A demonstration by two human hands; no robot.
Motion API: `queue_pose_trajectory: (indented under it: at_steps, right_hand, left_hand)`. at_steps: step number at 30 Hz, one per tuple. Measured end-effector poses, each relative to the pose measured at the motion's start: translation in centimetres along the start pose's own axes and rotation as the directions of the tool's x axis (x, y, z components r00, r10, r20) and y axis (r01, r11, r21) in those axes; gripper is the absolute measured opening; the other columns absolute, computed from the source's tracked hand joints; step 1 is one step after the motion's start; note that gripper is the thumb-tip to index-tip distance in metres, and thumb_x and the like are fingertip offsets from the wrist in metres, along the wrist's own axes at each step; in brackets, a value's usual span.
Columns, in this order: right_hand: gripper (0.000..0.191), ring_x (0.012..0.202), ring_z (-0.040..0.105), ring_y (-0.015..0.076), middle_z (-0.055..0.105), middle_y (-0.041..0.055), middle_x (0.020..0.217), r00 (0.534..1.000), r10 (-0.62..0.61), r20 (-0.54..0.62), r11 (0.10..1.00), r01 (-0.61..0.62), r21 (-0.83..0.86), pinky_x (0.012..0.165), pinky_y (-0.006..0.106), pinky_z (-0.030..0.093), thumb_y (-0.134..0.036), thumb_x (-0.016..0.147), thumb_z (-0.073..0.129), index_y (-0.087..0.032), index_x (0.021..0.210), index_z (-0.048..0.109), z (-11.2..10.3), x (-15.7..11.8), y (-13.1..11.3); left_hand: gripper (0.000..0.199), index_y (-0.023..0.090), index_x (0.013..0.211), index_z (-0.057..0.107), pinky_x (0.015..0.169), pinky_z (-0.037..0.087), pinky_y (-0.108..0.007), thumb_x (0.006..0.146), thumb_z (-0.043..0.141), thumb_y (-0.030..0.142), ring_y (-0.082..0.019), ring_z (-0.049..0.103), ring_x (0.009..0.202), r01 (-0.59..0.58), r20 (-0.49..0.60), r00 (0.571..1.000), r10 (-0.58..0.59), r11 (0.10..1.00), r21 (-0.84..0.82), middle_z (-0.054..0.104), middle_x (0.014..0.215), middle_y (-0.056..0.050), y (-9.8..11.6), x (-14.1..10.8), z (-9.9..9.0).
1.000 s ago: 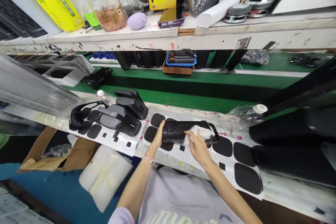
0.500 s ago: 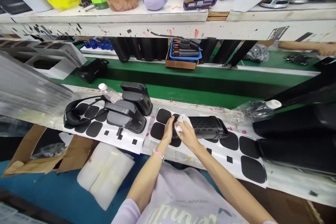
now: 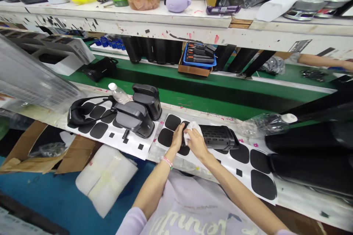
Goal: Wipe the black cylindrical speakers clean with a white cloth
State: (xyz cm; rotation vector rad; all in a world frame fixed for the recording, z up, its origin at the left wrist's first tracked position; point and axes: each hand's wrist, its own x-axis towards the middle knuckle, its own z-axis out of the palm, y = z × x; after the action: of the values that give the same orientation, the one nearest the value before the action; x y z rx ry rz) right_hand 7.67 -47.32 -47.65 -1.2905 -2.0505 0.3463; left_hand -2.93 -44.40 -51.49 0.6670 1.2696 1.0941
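A black perforated device point(image 3: 219, 137) lies on its side on a white sheet with black rounded-square pieces point(image 3: 263, 183). Around its left end my left hand point(image 3: 177, 137) is closed, holding it. In my right hand point(image 3: 196, 143) a crumpled white cloth point(image 3: 193, 128) is gripped and pressed against the device near that same end. The two hands are close together. Further left, two black devices with top handles point(image 3: 135, 119) point(image 3: 147, 99) stand upright beside a looped black item point(image 3: 75, 114) on a second sheet.
Plastic bottles lie at the left point(image 3: 118, 93) and right point(image 3: 273, 121). Large black cylinders point(image 3: 311, 165) fill the right side. A white shelf point(image 3: 165, 27) crosses above, in front of a green surface point(image 3: 171, 93). An open carton point(image 3: 66, 156) sits lower left. Another person's arm point(image 3: 320, 60) shows upper right.
The camera view has shifted and tilted slightly. My right hand and the cloth have moved slightly on the device; my left hand still holds its end.
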Motion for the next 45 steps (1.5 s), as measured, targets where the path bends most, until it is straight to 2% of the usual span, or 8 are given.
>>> queue_pose_trajectory:
  at_steps: [11, 20, 25, 30, 32, 36, 41, 45]
  right_hand:
    - [0.047, 0.085, 0.056, 0.0246, 0.060, 0.0075, 0.082, 1.000, 0.008, 0.024, 0.999, -0.007, -0.047, 0.073, 0.035, 0.049, 0.005, 0.060, 0.038, -0.020, 0.096, 0.057, 0.1, 0.4, -0.2]
    - [0.046, 0.082, 0.058, 0.0235, 0.059, 0.0059, 0.079, 1.000, 0.028, 0.014, 1.000, -0.028, 0.014, 0.072, 0.033, 0.049, 0.006, 0.057, 0.039, -0.021, 0.090, 0.057, 0.0, -0.6, -0.4]
    - [0.044, 0.088, 0.059, 0.0251, 0.061, 0.0079, 0.082, 0.995, 0.098, -0.012, 0.993, -0.097, 0.071, 0.076, 0.036, 0.049, 0.004, 0.061, 0.039, -0.020, 0.093, 0.058, 0.4, 0.4, 0.0]
    - [0.037, 0.075, 0.062, 0.0205, 0.065, 0.0030, 0.078, 0.991, 0.134, 0.027, 0.977, -0.137, 0.164, 0.068, 0.030, 0.051, -0.001, 0.061, 0.039, -0.022, 0.084, 0.060, -1.5, -2.8, -1.2]
    - [0.033, 0.069, 0.063, 0.0189, 0.067, 0.0019, 0.078, 0.974, 0.225, -0.014, 0.958, -0.219, 0.187, 0.063, 0.029, 0.050, -0.005, 0.067, 0.039, -0.022, 0.085, 0.060, -3.1, -4.6, -1.4]
    - [0.022, 0.059, 0.060, 0.0173, 0.068, 0.0020, 0.079, 0.870, 0.472, -0.141, 0.872, -0.437, 0.221, 0.059, 0.028, 0.048, -0.015, 0.078, 0.045, -0.021, 0.090, 0.062, -5.1, -5.1, -0.6]
    - [0.034, 0.084, 0.062, 0.0223, 0.066, 0.0062, 0.087, 0.975, 0.193, -0.110, 0.973, -0.175, 0.148, 0.074, 0.034, 0.050, -0.006, 0.071, 0.041, -0.021, 0.094, 0.060, -2.4, -1.7, 0.4]
    - [0.043, 0.085, 0.059, 0.0240, 0.061, 0.0064, 0.082, 0.994, 0.092, -0.060, 0.990, -0.085, 0.116, 0.075, 0.035, 0.049, 0.001, 0.062, 0.040, -0.020, 0.093, 0.060, -0.1, 0.6, 0.5]
  left_hand:
    - [0.037, 0.017, 0.112, 0.068, 0.112, 0.033, -0.039, 0.087, 0.054, 0.040, -0.024, 0.052, 0.128, 0.025, -0.003, 1.000, -0.025, 1.000, -0.014, 0.062, 0.132, -0.010, 0.6, -0.3, 0.1]
    - [0.039, 0.018, 0.110, 0.070, 0.110, 0.035, -0.037, 0.085, 0.057, 0.043, -0.027, 0.052, 0.128, 0.063, -0.010, 0.998, -0.063, 0.998, -0.017, 0.064, 0.129, -0.008, 1.4, -0.5, 0.4]
    - [0.036, 0.021, 0.112, 0.069, 0.112, 0.033, -0.035, 0.086, 0.056, 0.041, -0.024, 0.048, 0.132, 0.089, -0.027, 0.996, -0.089, 0.996, -0.020, 0.061, 0.134, -0.005, 2.0, -0.7, 0.5]
    - [0.041, 0.019, 0.112, 0.069, 0.111, 0.035, -0.038, 0.083, 0.059, 0.047, -0.027, 0.051, 0.129, 0.131, -0.025, 0.991, -0.131, 0.991, -0.024, 0.065, 0.128, -0.008, 1.9, -0.3, 0.5]
    - [0.043, 0.018, 0.108, 0.071, 0.110, 0.037, -0.039, 0.082, 0.059, 0.050, -0.028, 0.054, 0.126, 0.148, -0.014, 0.989, -0.148, 0.989, -0.029, 0.069, 0.121, -0.009, 1.8, -0.1, 0.6]
    - [0.044, 0.019, 0.110, 0.070, 0.110, 0.037, -0.037, 0.082, 0.060, 0.051, -0.027, 0.053, 0.127, 0.146, -0.010, 0.989, -0.147, 0.989, -0.036, 0.068, 0.123, -0.008, 1.6, 0.1, 0.5]
    - [0.042, 0.022, 0.116, 0.068, 0.113, 0.032, -0.037, 0.083, 0.060, 0.048, -0.026, 0.047, 0.133, 0.117, -0.020, 0.993, -0.117, 0.993, -0.021, 0.061, 0.133, -0.006, 1.6, -0.3, 0.3]
    - [0.039, 0.021, 0.113, 0.068, 0.113, 0.032, -0.037, 0.085, 0.057, 0.045, -0.024, 0.049, 0.131, 0.100, -0.025, 0.995, -0.100, 0.995, -0.012, 0.061, 0.134, -0.006, 1.6, -0.3, 0.5]
